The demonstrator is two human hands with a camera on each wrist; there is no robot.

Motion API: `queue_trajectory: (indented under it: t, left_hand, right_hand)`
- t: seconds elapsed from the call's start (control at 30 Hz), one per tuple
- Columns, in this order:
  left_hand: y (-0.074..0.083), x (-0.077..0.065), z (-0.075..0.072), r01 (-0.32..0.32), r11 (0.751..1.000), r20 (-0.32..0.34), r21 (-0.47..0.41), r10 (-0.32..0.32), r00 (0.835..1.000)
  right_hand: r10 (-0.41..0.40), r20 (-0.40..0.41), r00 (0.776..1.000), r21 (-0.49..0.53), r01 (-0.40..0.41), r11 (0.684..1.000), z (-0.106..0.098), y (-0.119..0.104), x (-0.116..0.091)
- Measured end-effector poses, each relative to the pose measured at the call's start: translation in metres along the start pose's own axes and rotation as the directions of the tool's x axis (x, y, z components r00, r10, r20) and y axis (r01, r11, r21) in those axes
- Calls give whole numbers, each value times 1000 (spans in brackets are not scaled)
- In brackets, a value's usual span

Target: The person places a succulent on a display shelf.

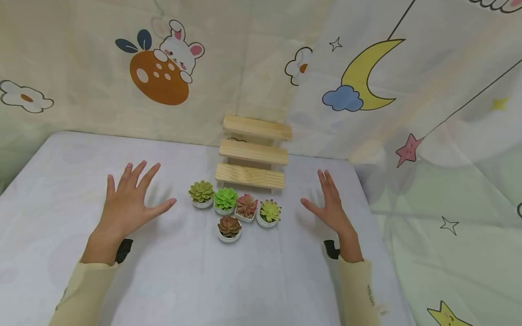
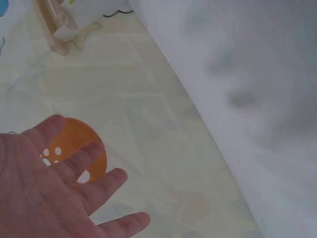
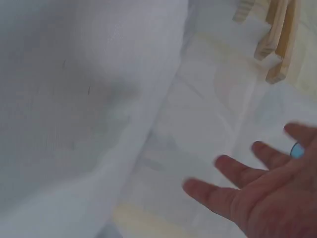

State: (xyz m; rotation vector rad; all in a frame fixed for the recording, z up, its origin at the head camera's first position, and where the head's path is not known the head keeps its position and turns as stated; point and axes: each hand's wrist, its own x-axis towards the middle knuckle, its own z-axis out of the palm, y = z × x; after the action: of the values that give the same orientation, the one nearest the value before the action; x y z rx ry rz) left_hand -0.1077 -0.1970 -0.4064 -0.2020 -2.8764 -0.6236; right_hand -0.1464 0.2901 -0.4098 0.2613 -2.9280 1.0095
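Observation:
My left hand (image 1: 127,201) is spread over the left side of the table, fingers straight and holding nothing. On the right, my right hand (image 1: 331,206) is held with its fingers extended and its thumb apart, also holding nothing. Between the hands stand several small potted succulents: an olive-green one (image 1: 201,192), a bright green one (image 1: 225,199), a pink one (image 1: 246,206) in a square pot, a yellow-green one (image 1: 270,211) with reddish tips, and a brown one (image 1: 229,227) in front. The olive-green plant is nearest my left hand, the yellow-green one nearest my right.
A three-step wooden shelf (image 1: 250,176) stands behind the plants at the table's back edge. White cloth covers the table (image 1: 179,280). A printed curtain (image 1: 244,59) with a rabbit, moon and stars hangs behind and along the right side.

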Motion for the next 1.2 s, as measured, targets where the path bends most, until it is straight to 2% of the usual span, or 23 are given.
queue_trajectory:
  t: [0.03,0.07,0.1,0.13,0.17,0.27,0.3,0.33,0.4,0.47,0.57,0.63,0.67,0.8,0.87,0.9,1.0,1.1,1.2]
  left_hand:
    - [1,0,1,9,998,3,-67,-9,1000]
    - [2,0,3,16,988,15,-154,-14,1000]
    - [3,1,5,15,967,26,-256,-9,1000]
    - [4,2,9,16,933,42,-360,-1,999]
    - [6,3,12,22,889,63,-458,8,998]
    - [11,8,27,65,729,128,-681,31,991]
    - [13,10,32,79,689,144,-721,37,989]
    - [16,12,36,106,661,169,-743,32,985]
    - [19,15,45,176,618,231,-766,9,973]
    - [23,18,52,265,573,306,-776,-26,952]
    - [25,21,60,376,528,405,-761,-65,912]
    - [26,23,64,416,522,439,-745,-86,894]
    - [26,24,66,419,531,444,-737,-89,892]
    - [27,29,72,381,615,411,-690,-101,906]
    - [28,31,75,353,657,385,-666,-102,917]
    - [29,33,76,344,669,377,-658,-103,921]
    - [32,36,79,333,685,370,-649,-99,924]
    - [34,39,81,345,680,383,-647,-101,918]
    - [34,39,82,346,687,383,-639,-105,918]
  right_hand:
    - [33,-2,999,99,-33,994,1,0,3]
    - [75,-8,997,207,-72,976,1,0,6]
    - [117,-10,993,311,-108,944,2,0,10]
    - [147,-13,989,403,-129,906,3,0,13]
    - [173,-9,985,479,-147,865,5,-1,17]
    - [208,23,978,655,-172,736,10,-5,32]
    - [206,42,978,681,-179,710,12,-6,37]
    - [205,62,977,700,-189,689,14,-8,42]
    - [205,94,974,712,-210,670,18,-12,53]
    - [212,131,968,708,-241,663,22,-16,62]
    - [231,174,957,719,-284,635,28,-22,76]
    - [245,197,949,749,-306,588,30,-26,84]
    - [250,204,946,769,-313,557,32,-27,87]
    - [241,220,945,843,-309,440,34,-29,98]
    - [224,228,948,866,-302,399,34,-29,102]
    - [212,233,949,874,-300,383,34,-29,104]
    - [193,249,949,879,-305,367,35,-29,108]
    - [199,267,943,872,-324,368,35,-29,112]
    - [203,276,940,868,-334,368,35,-29,116]
